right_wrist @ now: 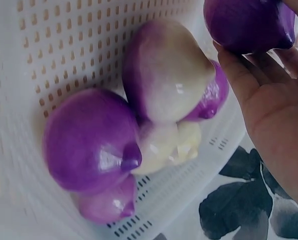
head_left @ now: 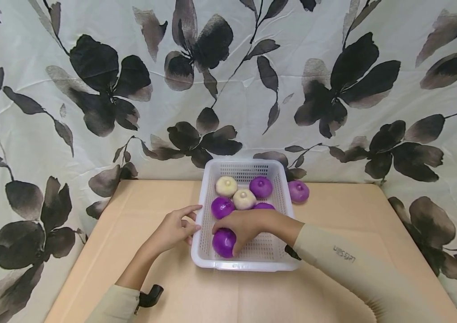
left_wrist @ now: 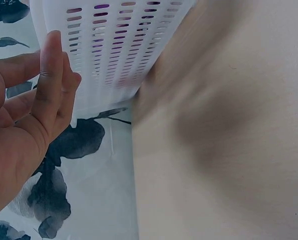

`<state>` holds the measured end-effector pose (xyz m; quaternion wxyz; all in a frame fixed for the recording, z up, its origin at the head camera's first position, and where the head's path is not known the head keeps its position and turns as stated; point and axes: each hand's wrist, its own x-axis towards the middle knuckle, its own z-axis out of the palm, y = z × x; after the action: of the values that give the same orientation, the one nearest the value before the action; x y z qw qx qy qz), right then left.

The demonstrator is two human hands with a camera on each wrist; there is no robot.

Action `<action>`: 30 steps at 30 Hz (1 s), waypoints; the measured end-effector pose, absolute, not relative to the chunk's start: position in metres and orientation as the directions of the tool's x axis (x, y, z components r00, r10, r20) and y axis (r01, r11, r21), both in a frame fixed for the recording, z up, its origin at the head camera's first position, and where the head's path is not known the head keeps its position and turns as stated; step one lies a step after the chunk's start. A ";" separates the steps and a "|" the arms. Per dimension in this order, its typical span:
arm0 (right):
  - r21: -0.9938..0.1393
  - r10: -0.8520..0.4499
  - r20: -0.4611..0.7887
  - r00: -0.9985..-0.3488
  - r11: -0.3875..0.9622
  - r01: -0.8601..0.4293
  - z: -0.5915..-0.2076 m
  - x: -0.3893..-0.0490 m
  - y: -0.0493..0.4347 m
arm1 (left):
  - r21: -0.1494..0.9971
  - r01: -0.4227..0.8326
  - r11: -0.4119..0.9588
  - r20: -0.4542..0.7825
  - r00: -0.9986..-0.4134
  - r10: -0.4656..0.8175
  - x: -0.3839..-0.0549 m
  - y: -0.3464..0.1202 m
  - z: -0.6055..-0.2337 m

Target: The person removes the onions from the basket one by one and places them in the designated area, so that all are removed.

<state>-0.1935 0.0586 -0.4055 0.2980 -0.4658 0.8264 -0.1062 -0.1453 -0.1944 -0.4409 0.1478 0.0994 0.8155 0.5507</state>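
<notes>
In the head view my right hand (head_left: 244,225) grips a glossy purple onion (head_left: 224,243) near the front left of a white plastic basket (head_left: 244,265). The right wrist view shows that onion (right_wrist: 249,25) against the fingers of the hand (right_wrist: 274,105). Behind it in the basket lie other onions: a purple one (head_left: 222,207), another purple one (head_left: 260,187), and two pale ones, a nearer (head_left: 244,199) and a farther (head_left: 226,186). One more purple onion (head_left: 264,206) is partly hidden by my right hand. My left hand (head_left: 173,229) touches the basket's left side with fairly straight fingers.
A purple onion (head_left: 298,192) lies outside the basket, on the table (head_left: 341,211) by its right side. A floral cloth (head_left: 260,112) hangs behind the table. The basket's perforated wall (left_wrist: 118,45) shows close up in the left wrist view.
</notes>
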 end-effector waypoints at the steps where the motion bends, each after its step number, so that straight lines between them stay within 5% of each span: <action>1: -0.460 -0.829 -0.395 -0.397 0.552 -0.696 -0.404 -0.194 0.061 | 0.927 0.000 0.374 -0.131 -0.936 0.326 -0.145 -0.195 -0.441; 30: -0.687 -0.702 -0.131 -0.700 0.573 -0.447 -0.358 -0.209 0.175 | 0.930 -0.015 0.367 -0.141 -0.937 0.319 -0.145 -0.194 -0.441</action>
<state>-0.2092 0.1748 -0.3577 0.1993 -0.3324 0.8643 -0.3206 -0.1454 -0.1937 -0.4406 0.1506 0.0935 0.8128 0.5550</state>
